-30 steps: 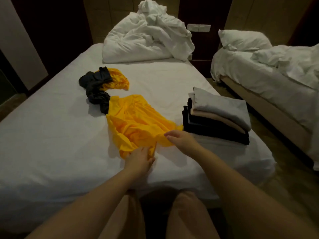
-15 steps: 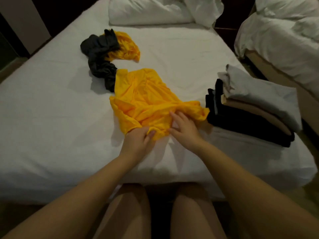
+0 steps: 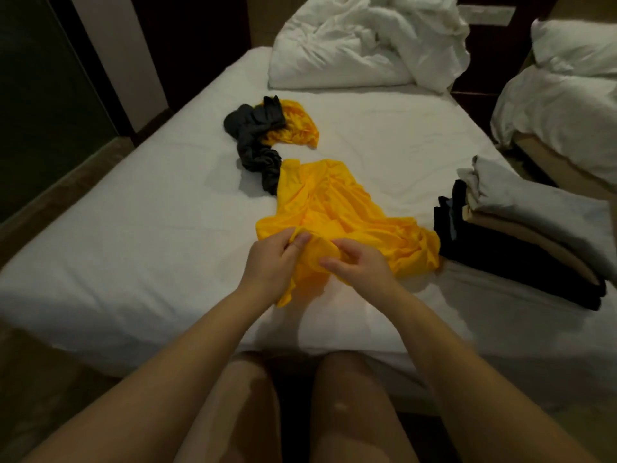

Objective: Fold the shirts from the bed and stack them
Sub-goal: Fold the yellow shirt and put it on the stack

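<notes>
A crumpled yellow shirt [image 3: 337, 212] lies in the middle of the white bed [image 3: 133, 228]. My left hand [image 3: 270, 262] pinches its near edge and lifts the cloth. Close beside it, my right hand [image 3: 359, 264] grips the same bunched edge. Farther back lie a dark grey shirt [image 3: 257, 142] and a second yellow shirt [image 3: 297, 125], tangled together. A stack of folded shirts [image 3: 521, 228], black below, tan in the middle and grey on top, sits at the bed's right side.
A rumpled white duvet [image 3: 360, 45] is heaped at the head of the bed. A second bed [image 3: 561, 108] with white bedding stands to the right across a narrow gap. My bare knees [image 3: 293, 406] press against the bed's near edge.
Both hands have come together on the near edge of the yellow shirt and raised it off the sheet. The view has tilted back up toward the headboard.
</notes>
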